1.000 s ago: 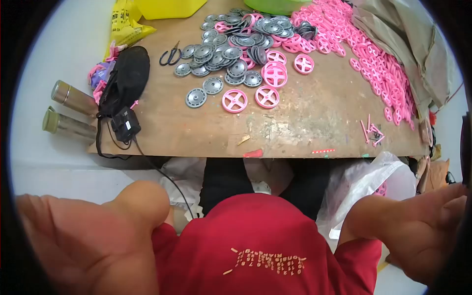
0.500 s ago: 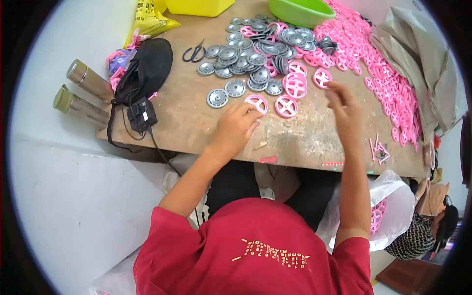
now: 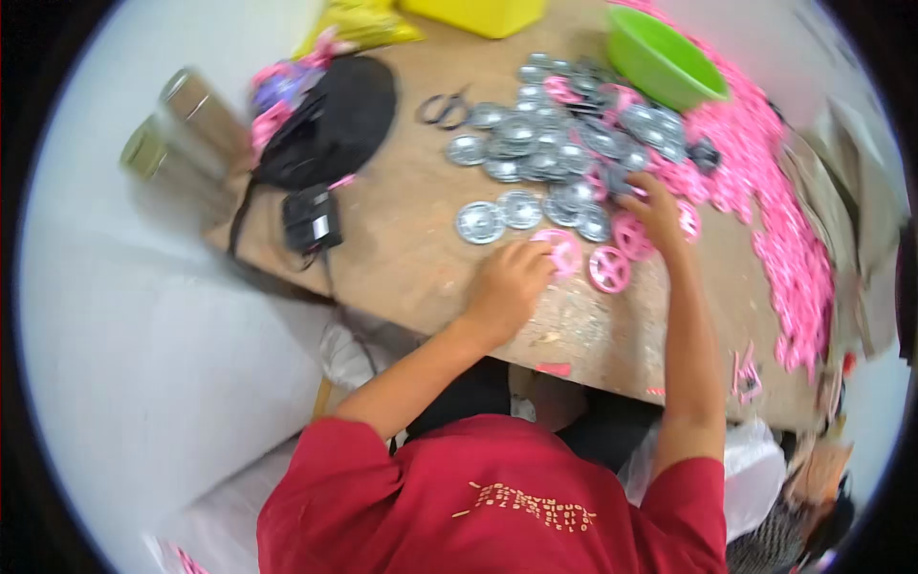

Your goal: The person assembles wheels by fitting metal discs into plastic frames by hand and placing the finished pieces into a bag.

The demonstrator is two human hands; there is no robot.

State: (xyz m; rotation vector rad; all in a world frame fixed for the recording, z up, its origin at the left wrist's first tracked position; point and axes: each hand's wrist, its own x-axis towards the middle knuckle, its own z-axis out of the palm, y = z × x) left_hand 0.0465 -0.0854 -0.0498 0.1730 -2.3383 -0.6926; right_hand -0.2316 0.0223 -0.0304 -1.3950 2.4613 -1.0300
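Observation:
My left hand [image 3: 512, 292] rests low over the table, fingers curled and closed on the near edge of a pink spoked wheel [image 3: 566, 251]. My right hand [image 3: 658, 218] reaches to the right side of a pile of grey wheel discs [image 3: 545, 143], its thumb and fingers closing round a grey wheel disc [image 3: 618, 180]; blur softens the fingertips. Between the hands lies another pink wheel [image 3: 609, 270], with a further pink wheel [image 3: 631, 235] partly under my right hand. Two grey discs [image 3: 480, 222] lie apart, left of the pile.
A large heap of pink parts [image 3: 779, 239] runs down the right side. A green bowl [image 3: 665, 62] and yellow container [image 3: 483, 14] stand at the back. Scissors [image 3: 445, 110], a black cap [image 3: 335, 120], a black box [image 3: 311, 220] and two bottles [image 3: 206, 115] are on the left.
The view has shifted, so the table appears lower and turned. My right hand has moved from a pink wheel to the grey pile. My left hand stays by its pink wheel.

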